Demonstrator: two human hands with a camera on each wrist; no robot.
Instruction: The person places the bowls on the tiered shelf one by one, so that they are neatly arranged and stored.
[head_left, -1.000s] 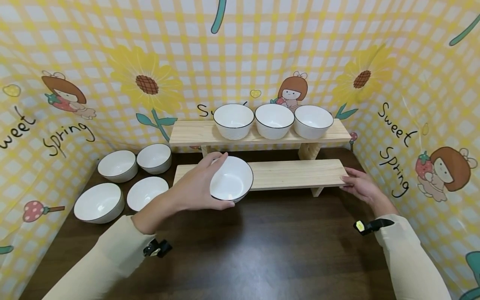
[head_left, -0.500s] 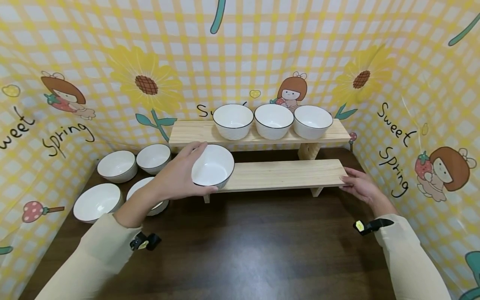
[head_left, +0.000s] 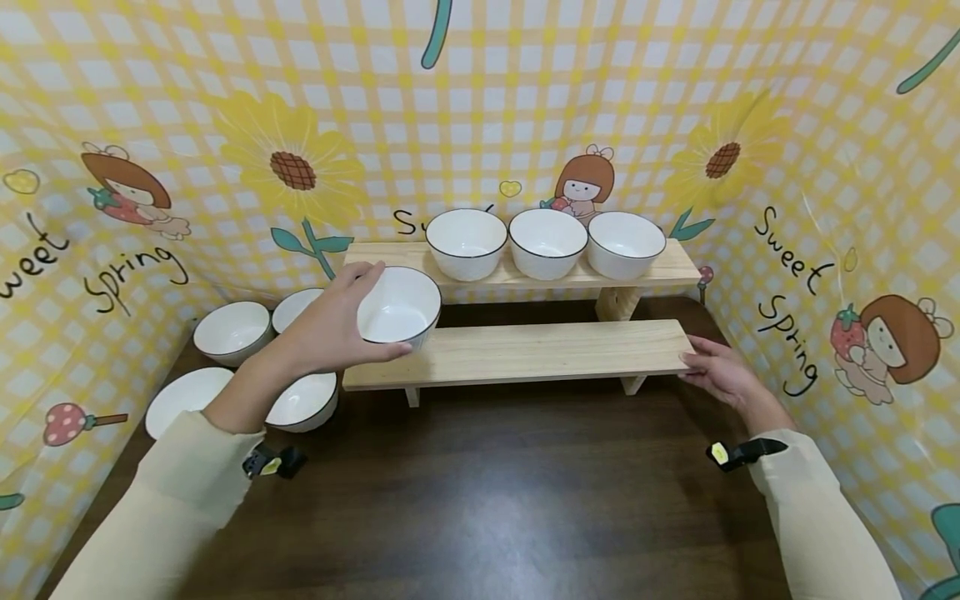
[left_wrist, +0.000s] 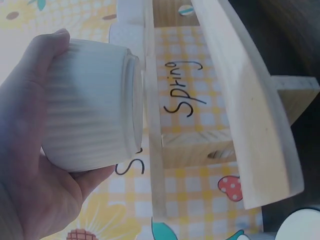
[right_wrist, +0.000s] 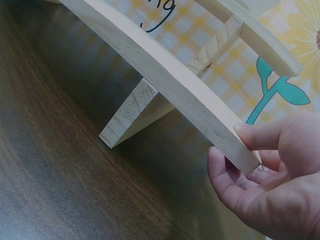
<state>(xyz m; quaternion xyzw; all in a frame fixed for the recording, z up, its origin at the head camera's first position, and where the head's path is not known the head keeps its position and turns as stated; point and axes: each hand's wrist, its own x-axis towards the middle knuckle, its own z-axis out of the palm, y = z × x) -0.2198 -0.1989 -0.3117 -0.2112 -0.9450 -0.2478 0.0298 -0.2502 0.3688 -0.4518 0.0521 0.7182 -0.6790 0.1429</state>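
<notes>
My left hand [head_left: 330, 325] grips a white bowl [head_left: 399, 307] with a thin dark rim, fingers on its far side and thumb along the near side. The bowl is held over the left part of the lower shelf board. Its ribbed outer wall [left_wrist: 90, 105] faces the left wrist view. My right hand [head_left: 722, 371] pinches the right end of the wooden two-tier shelf's lower board [head_left: 555, 350]. In the right wrist view the thumb lies on top of that board [right_wrist: 165, 75] and the fingers curl under it.
Three matching bowls [head_left: 543, 242] stand in a row on the upper board [head_left: 382, 262]. Several more bowls [head_left: 234, 332] sit on the dark wooden table [head_left: 487, 500] at the left, partly behind my left arm. A yellow checked cloth [head_left: 480, 100] encloses the back and sides.
My left hand has carried the bowl leftward and back, from in front of the lower board's middle to above its left part. My right hand has stayed at the board's end.
</notes>
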